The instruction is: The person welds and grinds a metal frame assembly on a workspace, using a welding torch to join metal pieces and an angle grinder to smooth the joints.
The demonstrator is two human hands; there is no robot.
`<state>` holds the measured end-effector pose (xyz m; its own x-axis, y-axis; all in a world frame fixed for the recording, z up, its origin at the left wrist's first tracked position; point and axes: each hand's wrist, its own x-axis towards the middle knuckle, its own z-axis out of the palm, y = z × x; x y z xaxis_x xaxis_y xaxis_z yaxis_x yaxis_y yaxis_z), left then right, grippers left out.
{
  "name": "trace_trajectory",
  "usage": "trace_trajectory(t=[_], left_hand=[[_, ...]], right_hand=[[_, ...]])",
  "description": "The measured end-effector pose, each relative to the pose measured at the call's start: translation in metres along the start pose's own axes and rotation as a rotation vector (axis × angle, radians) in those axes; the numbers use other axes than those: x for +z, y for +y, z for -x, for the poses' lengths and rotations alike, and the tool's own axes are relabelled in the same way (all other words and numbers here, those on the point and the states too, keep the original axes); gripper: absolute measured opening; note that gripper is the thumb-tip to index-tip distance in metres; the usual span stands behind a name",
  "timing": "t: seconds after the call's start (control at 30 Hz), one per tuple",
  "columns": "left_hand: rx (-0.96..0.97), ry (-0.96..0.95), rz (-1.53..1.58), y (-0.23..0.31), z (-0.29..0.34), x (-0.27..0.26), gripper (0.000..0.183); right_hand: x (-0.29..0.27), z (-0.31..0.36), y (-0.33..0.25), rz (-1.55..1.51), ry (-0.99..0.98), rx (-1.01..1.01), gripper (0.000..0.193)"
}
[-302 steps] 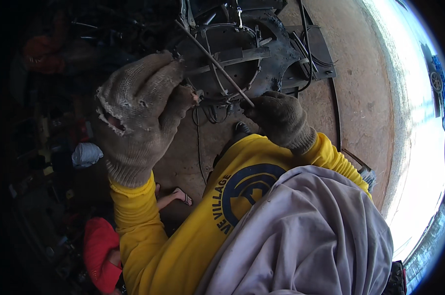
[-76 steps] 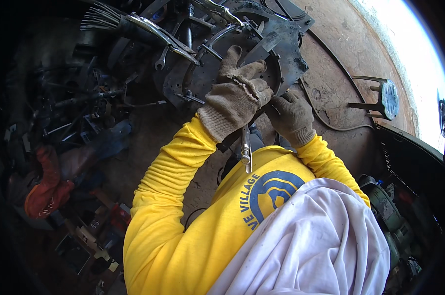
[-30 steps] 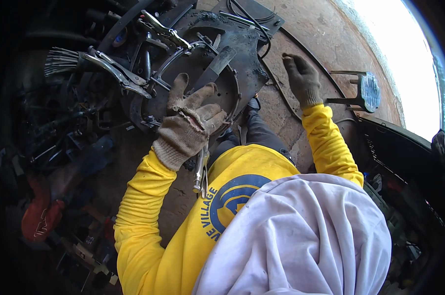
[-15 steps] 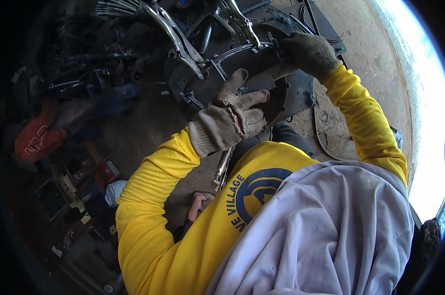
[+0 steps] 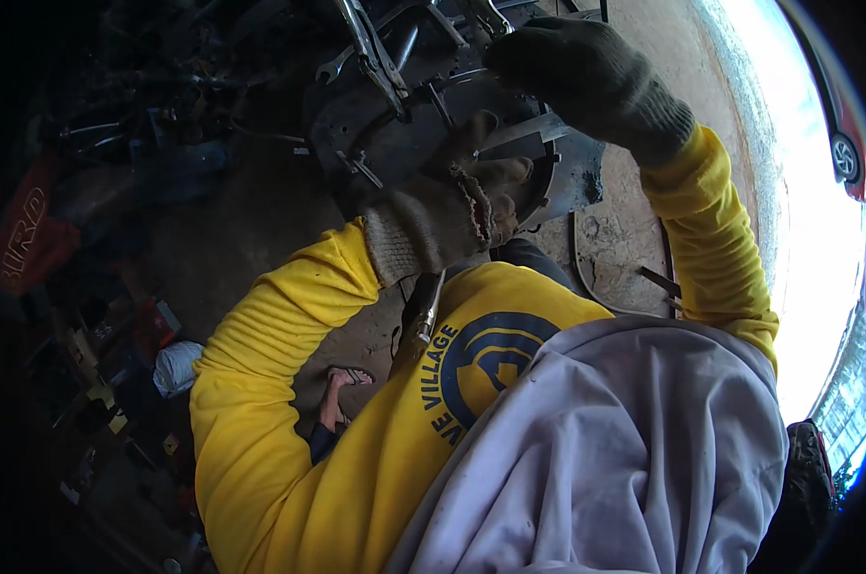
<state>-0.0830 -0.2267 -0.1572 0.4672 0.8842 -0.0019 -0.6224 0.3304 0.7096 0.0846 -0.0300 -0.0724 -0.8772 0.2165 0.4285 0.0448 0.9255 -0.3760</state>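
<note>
My left hand (image 5: 452, 206), in a worn knit glove torn across the knuckles, lies over the near side of a dark round-edged metal plate (image 5: 342, 115). Its thumb and fingers are stretched out. My right hand (image 5: 586, 81), also gloved, is above the plate's far right side. Its fingers are curled and their tips hidden, so what they grip does not show. A pale flat metal strip (image 5: 524, 131) runs beneath it. Locking pliers (image 5: 375, 62) are at the plate's far side, with another pair (image 5: 485, 14) beside my right fingers. A silver tool handle (image 5: 431, 311) sticks out below my left hand.
Dim clutter of tools and metal pieces (image 5: 98, 129) fills the left. A red cloth item (image 5: 41, 234) and a pale bag (image 5: 176, 368) are there too. Another person's sandalled foot (image 5: 347, 376) is on the floor. A hose (image 5: 586, 273) curves at right; a red car (image 5: 854, 143) stands outside.
My right hand has lifted and shifted slightly left, toward the pliers, uncovering more of the flat strip. My left hand stays over the plate. The view has shifted, bringing the car in.
</note>
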Motion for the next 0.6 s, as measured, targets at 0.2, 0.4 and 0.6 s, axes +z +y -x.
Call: trace_trajectory(t=[0.2,0.4,0.6], left_hand=[[-0.020,-0.070,0.147,-0.002,0.006,-0.005,0.038],[0.179,-0.148,-1.650,0.021,0.001,0.008,0.044],[0.323,-0.234,-2.112,0.036,-0.001,0.018,0.035]], right_hand=[[-0.003,-0.040,-0.013,0.016,-0.211,-0.181,0.027],[0.005,-0.050,-0.016,0.066,-0.184,-0.207,0.023],[0.002,-0.053,-0.022,0.065,-0.195,-0.196,0.021]])
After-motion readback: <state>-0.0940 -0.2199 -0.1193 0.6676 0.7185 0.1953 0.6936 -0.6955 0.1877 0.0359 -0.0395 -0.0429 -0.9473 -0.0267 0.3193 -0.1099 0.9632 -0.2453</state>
